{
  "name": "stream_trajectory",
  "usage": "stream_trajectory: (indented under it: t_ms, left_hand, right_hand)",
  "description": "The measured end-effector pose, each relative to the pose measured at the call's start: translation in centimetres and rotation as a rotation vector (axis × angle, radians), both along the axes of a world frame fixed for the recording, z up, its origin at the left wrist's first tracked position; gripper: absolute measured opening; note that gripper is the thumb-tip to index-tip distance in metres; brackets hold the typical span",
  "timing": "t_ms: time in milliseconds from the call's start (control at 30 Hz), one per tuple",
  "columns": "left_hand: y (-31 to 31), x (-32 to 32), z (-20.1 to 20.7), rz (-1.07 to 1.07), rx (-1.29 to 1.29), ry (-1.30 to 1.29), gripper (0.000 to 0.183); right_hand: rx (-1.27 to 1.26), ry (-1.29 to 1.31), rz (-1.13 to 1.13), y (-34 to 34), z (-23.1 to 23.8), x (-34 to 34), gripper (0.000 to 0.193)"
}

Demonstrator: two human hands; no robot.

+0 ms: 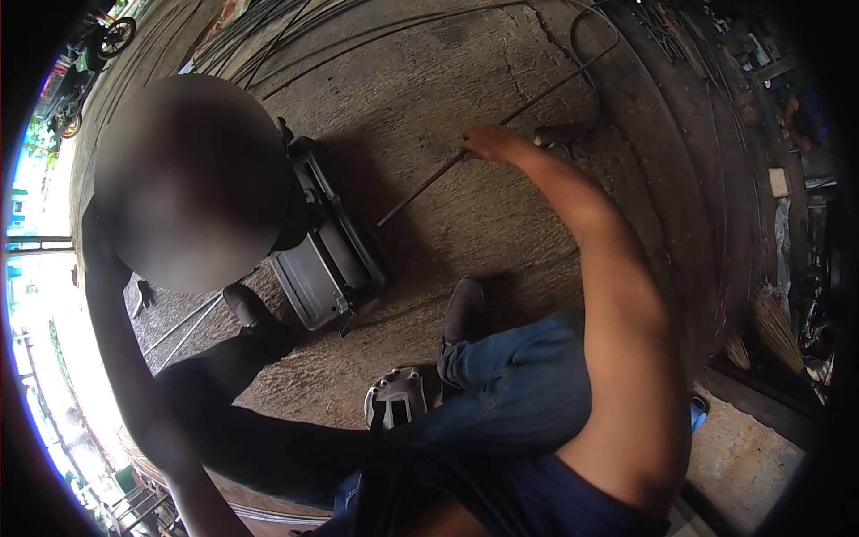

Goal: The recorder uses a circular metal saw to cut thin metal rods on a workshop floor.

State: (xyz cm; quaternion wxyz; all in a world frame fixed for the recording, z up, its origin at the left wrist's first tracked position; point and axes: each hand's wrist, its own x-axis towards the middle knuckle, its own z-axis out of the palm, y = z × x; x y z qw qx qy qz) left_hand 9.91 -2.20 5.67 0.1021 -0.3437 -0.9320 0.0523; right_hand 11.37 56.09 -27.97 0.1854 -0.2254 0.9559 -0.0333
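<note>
My right hand (490, 144) is closed round a thin metal rod (420, 190), held slantwise low over the concrete. The rod's near end points toward a dark grey machine (315, 276) with a flat, tray-like base. My left arm (125, 331) reaches forward along the left side. A round blurred patch hides my left hand and the far part of the machine, so I cannot tell what that hand touches. Beside my right wrist lies a dark object with a pale end (557, 136). A silver metal part (397, 397) rests on the floor by my legs.
Long rods and wires (286, 36) lie across the far floor. A motorbike (94, 54) stands at the far left. Brooms (777, 331), a blue item (698, 413) and clutter line the right side. My shoes (462, 309) stand near the machine.
</note>
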Motion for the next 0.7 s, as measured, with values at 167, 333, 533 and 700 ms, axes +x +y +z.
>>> stream_trajectory:
  t_ms: [167, 333, 533, 700]
  left_hand:
    - [1.4, 0.8, 0.4, -0.009, -0.029, 0.036, 0.061]
    - [1.1, 0.9, 1.5, 0.009, -0.072, 0.049, 0.063]
    - [1.8, 1.2, 1.8, 0.014, -0.118, 0.052, 0.066]
    - [1.8, 0.7, 1.1, 0.014, -0.129, 0.041, 0.067]
  right_hand:
    - [0.025, 0.069, 0.131, 0.6, 0.6, -1.0, 0.029]
    - [-0.124, 0.062, 0.061, -1.2, 1.0, -3.6, 0.033]
    - [-0.181, -0.061, -0.034, -2.1, -0.6, -4.1, 0.064]
    - [-0.186, -0.049, -0.012, 0.0, -4.0, -3.2, 0.066]
